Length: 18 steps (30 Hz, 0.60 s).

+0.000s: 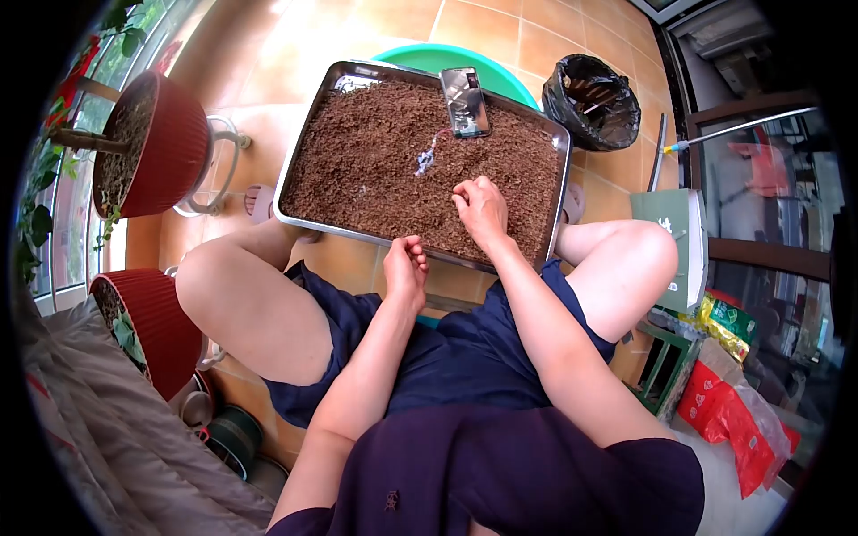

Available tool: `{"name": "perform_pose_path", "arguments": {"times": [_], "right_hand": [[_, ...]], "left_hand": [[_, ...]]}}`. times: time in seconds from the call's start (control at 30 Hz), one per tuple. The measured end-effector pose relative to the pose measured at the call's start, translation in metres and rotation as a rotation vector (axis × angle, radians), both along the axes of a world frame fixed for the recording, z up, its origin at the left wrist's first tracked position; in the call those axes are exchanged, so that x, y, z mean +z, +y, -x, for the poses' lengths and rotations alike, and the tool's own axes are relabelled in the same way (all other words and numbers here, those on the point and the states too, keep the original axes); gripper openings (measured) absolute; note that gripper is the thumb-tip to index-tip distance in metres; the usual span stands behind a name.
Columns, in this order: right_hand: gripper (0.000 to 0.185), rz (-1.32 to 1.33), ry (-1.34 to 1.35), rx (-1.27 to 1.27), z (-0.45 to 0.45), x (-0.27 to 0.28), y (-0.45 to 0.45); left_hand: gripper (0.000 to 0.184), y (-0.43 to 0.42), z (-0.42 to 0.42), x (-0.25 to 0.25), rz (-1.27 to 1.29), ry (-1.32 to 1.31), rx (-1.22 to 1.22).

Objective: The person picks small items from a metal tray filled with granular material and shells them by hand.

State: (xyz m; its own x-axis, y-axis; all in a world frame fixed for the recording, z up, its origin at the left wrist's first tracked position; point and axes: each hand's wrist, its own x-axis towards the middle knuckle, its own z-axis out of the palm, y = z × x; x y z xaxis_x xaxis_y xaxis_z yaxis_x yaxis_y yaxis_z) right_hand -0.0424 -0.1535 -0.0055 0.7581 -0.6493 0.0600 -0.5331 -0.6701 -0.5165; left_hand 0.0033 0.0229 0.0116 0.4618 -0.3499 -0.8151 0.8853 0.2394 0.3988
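A large metal tray (335, 230) in front of me holds a thick layer of small reddish-brown dried bits (375, 147), whose kind I cannot make out. Over the right part of this layer is my right hand (483, 213), its fingers bent together; whatever they may hold is hidden. My left hand (407, 268) is at the tray's near edge with fingers curled in, and its contents cannot be made out. A phone (466, 103) with a dark screen lies on the bits near the far side. Its cord ends in a small pale charm (424, 161).
A green round basin (438, 57) shows beneath the tray's far side. Beyond the right corner stands a bin with a black bag (592, 103). Red plant pots (161, 143) on stands line the left. At right are a green box (672, 250) and red packaging (728, 415).
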Motion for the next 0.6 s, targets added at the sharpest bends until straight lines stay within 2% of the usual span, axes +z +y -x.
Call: {"name": "perform_pose_path", "arguments": {"times": [0.1,0.2,0.37,0.47,0.6], "right_hand": [[0.009,0.097,0.09,0.014,-0.01,-0.008,0.005],[0.009,-0.023,0.046,-0.067,-0.01,-0.008,0.004],[0.014,-0.424,-0.027,-0.195,0.003,-0.004,-0.007],[0.012,-0.76,-0.195,-0.26,0.015,0.004,-0.011],[0.012,-0.683,-0.157,-0.291,0.031,0.004,-0.018]], "left_hand": [[0.019,0.003,0.0,0.001,-0.022,0.003,-0.004],[0.017,0.006,-0.002,0.004,-0.027,0.012,-0.014],[0.02,-0.005,-0.002,0.002,-0.003,0.011,0.014],[0.02,-0.009,-0.002,0.002,-0.004,0.016,0.012],[0.023,-0.007,-0.001,0.0,-0.019,-0.012,-0.017]]}}
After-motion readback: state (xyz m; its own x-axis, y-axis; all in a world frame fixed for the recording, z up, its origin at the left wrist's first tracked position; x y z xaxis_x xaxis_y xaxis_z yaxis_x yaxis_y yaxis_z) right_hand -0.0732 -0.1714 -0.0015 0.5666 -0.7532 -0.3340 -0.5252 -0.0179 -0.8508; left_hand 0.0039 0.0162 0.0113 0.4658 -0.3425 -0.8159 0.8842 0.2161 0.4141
